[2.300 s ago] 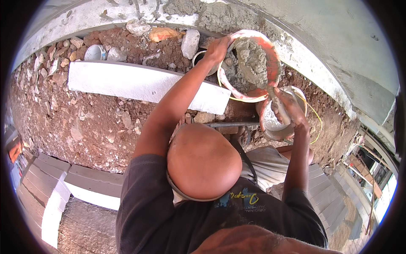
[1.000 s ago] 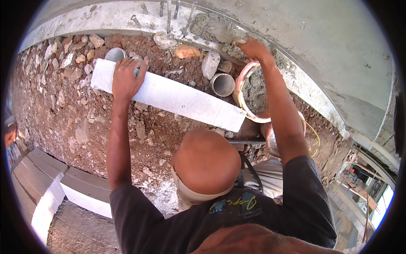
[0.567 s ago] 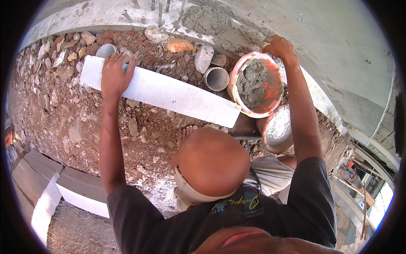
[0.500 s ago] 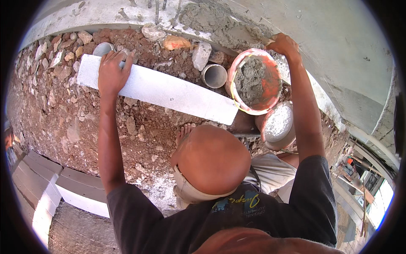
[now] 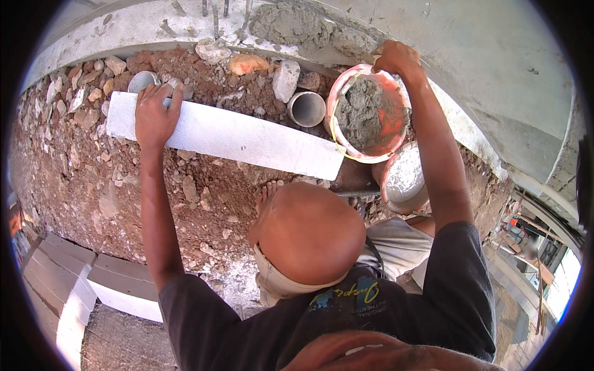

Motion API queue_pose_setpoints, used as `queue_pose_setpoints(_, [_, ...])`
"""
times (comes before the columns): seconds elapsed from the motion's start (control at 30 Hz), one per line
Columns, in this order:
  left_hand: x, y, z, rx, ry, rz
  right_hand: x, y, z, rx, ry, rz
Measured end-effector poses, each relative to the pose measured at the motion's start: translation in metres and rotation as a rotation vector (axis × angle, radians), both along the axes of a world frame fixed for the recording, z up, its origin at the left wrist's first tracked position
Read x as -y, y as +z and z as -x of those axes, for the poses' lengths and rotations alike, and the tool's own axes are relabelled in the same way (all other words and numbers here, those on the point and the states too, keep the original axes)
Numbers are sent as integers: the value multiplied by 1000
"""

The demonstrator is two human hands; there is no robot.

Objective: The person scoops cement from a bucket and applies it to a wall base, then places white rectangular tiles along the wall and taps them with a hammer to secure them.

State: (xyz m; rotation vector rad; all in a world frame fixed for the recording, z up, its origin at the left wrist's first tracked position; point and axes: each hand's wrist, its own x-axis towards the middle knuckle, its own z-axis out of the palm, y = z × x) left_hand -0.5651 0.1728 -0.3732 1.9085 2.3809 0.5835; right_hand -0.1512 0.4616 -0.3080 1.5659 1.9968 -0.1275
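Note:
My left hand point(image 5: 157, 117) grips a long white block point(image 5: 247, 137) near its left end, thumb and fingers over its far edge. The block lies across the stony soil, its right end close to an orange bucket point(image 5: 335, 114). Grey wet mortar point(image 5: 360, 111) fills part of that bucket. Just beyond its far rim, my right hand point(image 5: 400, 59) is closed beside the mortar-covered ledge. A small pale bit shows at its fingertips; what it holds is mostly hidden. More wet mortar point(image 5: 296, 28) is spread along the ledge.
A second bucket point(image 5: 402, 185) with whitish contents stands nearer me. Two grey pipe ends, one open upward point(image 5: 307, 109), poke from the soil. Stones point(image 5: 286, 80) and rebar stubs point(image 5: 215, 18) line the ledge. A wall point(image 5: 495, 68) rises at right; white-sided blocks point(image 5: 124, 300) lie lower left.
My right hand has shifted a little to the left along the ledge behind the bucket. My left hand keeps its hold on the block; the whole view has moved slightly.

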Motion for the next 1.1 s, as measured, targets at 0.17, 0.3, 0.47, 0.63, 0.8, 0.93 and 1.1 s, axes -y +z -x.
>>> queue_pose_setpoints(0.17, [-2,3,-1,8,-4,-15,-14,1,-64,31,-116,-68])
queue_pose_setpoints(0.3, [-3,0,-1,8,-18,-27,7,23,-84,-33,-198,-97])
queue_pose_setpoints(0.47, [-7,1,1,-32,-17,0,63,95,-132,-144,-254,-181])
queue_pose_setpoints(0.63, [-36,15,-58,350,74,48,74,116,-184,-22,-163,-99])
queue_pose_setpoints(0.8, [-135,-24,-214,822,-282,303,71,-9,-106,124,47,-132])
queue_pose_setpoints(0.93, [-204,-80,-295,850,-299,601,157,-41,-89,-23,260,-143])
queue_pose_setpoints(1.1, [-199,-109,-330,1162,-254,461,181,42,-168,-316,-178,-32])
